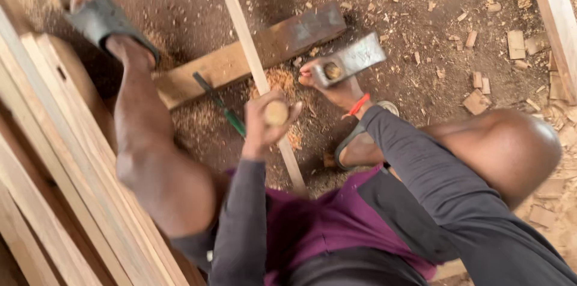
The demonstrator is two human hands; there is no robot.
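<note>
Left hand (264, 122) is clamped on a round wooden chisel handle (276, 113) against a pale slat (255, 69). Right hand (336, 89) grips a steel hammer (351, 60) just beside it; strikes should land squarely on the handle.

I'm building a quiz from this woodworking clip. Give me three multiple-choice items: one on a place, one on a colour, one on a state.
1. Where does the thin wooden strip lie?
A. Across the plank
B. Beside the stacked boards
C. On the knee

2. What colour is the wristband?
A. Blue
B. Red
C. White

3. What is the right hand doing?
A. Resting open
B. Gripping a hammer
C. Pointing

Answers:
1 A, the strip crosses over the plank on the ground.
2 B, a red band circles the right wrist.
3 B, its fingers close under the hammer, while the left hand clasps a wooden handle.
</note>
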